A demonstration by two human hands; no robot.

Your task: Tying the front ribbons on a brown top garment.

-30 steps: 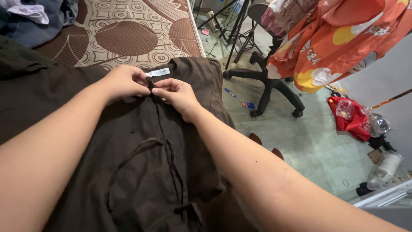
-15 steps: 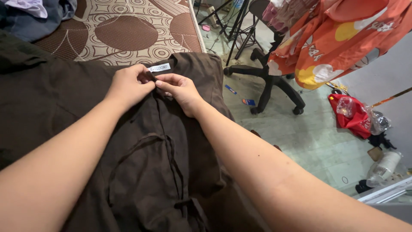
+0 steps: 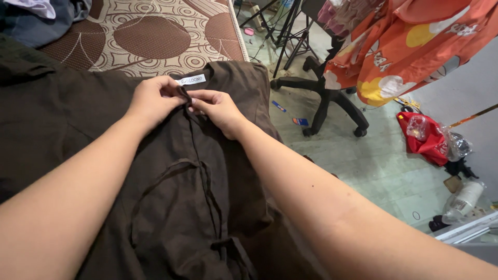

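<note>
A dark brown garment (image 3: 93,155) lies spread over a patterned mattress (image 3: 150,36), with a small white label (image 3: 192,80) at its neckline. My left hand (image 3: 153,101) and my right hand (image 3: 218,110) meet just below that label, both pinching the garment's front opening at the collar. A thin brown cord (image 3: 205,186) runs down the front to a knot near the bottom edge of the view. My forearms cover much of the fabric.
A black swivel chair (image 3: 324,98) stands on the green tiled floor to the right, draped with orange flowered cloth (image 3: 415,46). A red bag (image 3: 428,140), plastic bottles and clutter lie at the far right. Tripod legs (image 3: 282,31) stand behind. Blue clothes (image 3: 31,21) are piled top left.
Both hands have shifted slightly up with the collar; their fingers keep working at the same spot below the label. The view tilted a little.
</note>
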